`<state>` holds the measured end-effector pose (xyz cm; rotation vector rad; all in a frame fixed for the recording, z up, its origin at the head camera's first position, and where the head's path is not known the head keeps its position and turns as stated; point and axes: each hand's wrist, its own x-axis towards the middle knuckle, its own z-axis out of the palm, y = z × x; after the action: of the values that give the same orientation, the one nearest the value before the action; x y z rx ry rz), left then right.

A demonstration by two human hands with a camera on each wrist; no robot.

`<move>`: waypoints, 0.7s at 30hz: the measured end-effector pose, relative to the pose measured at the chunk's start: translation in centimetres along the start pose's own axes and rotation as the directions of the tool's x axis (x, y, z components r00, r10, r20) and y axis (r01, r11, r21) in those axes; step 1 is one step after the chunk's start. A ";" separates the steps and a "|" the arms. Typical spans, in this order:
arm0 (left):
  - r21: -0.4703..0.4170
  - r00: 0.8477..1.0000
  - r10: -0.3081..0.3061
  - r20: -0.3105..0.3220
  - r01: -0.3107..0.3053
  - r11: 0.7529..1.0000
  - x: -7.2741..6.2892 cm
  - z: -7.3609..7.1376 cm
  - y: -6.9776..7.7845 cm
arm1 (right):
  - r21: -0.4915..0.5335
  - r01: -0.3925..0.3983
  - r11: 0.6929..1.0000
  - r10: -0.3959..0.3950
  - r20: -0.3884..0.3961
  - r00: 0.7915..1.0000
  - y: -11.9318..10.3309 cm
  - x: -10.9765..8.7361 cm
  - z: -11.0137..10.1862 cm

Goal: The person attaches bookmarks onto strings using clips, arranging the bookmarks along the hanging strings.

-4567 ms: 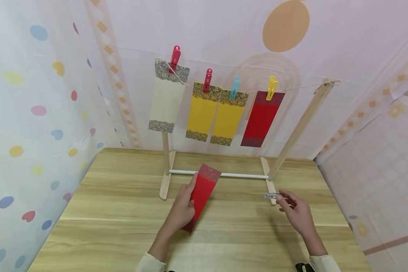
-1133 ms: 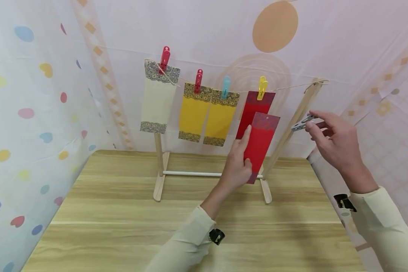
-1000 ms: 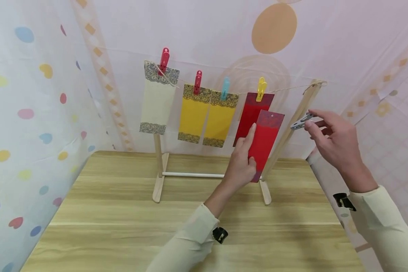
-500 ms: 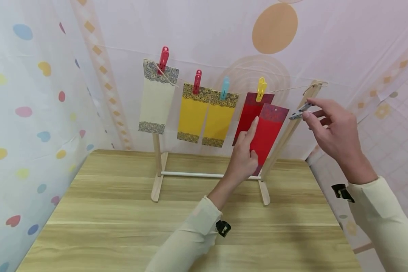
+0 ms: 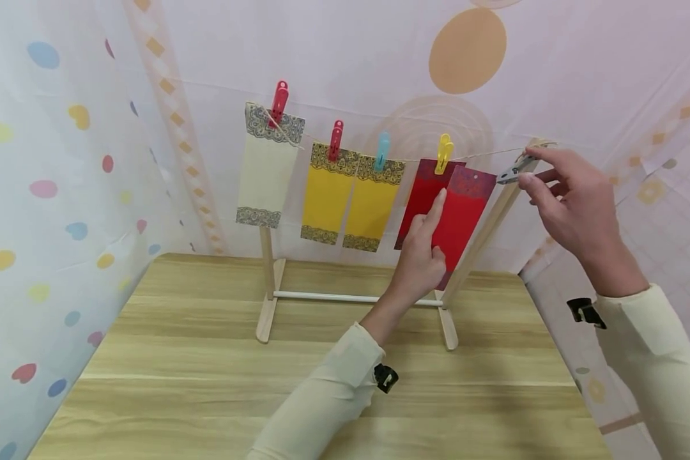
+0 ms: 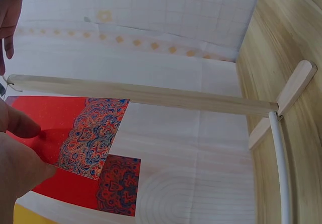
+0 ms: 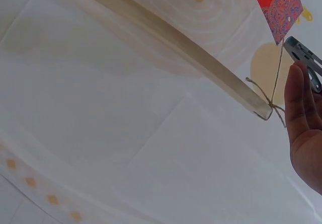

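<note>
In the head view my left hand (image 5: pixel 418 265) grips a red card (image 5: pixel 462 217) by its left side, with the index finger stretched along it. The card has patterned ends and a small hole at the top. It partly covers a second red card (image 5: pixel 415 198), which hangs from the string (image 5: pixel 491 153) under a yellow clothespin (image 5: pixel 443 154). My right hand (image 5: pixel 577 207) pinches a grey clothespin (image 5: pixel 513 171) between thumb and index finger, its tip right at the card's upper right corner. The right wrist view shows this clothespin (image 7: pixel 298 50) close beside the string.
A wooden post (image 5: pixel 494 220) carries the string's right end. A cream card (image 5: pixel 269 169) and two yellow cards (image 5: pixel 329 198) hang to the left from red and blue clothespins. The rack's white bar (image 5: pixel 328 296) runs low over the wooden table (image 5: pixel 207 364).
My left hand has raised the red card from low over the table up to the string, beside the hanging red card. My right hand has risen with the grey clothespin and come closer to the card.
</note>
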<state>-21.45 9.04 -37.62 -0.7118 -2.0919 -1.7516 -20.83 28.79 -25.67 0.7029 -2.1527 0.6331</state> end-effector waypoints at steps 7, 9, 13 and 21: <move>-0.004 1.000 0.022 -0.001 -0.022 1.000 0.7 0.5 0.3 | 0.010 -0.010 1.000 0.010 -0.028 1.000 0.3 1.0 -0.2; -0.001 1.000 0.022 0.005 -0.022 1.000 0.9 0.7 0.4 | 0.012 -0.021 1.000 0.021 -0.037 0.999 0.3 1.4 -0.2; 0.005 1.000 0.010 0.003 -0.010 1.000 1.4 0.9 0.6 | 0.007 -0.044 0.999 0.045 -0.061 0.997 0.3 2.1 -0.3; 0.004 1.000 -0.013 0.009 0.013 1.000 2.3 1.2 0.7 | 0.000 -0.064 0.998 0.064 -0.079 0.995 0.4 2.9 -0.3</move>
<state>-22.85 10.73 -36.01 -0.7081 -2.1105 -1.7533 -22.56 28.47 -23.26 0.5993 -2.1099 0.6803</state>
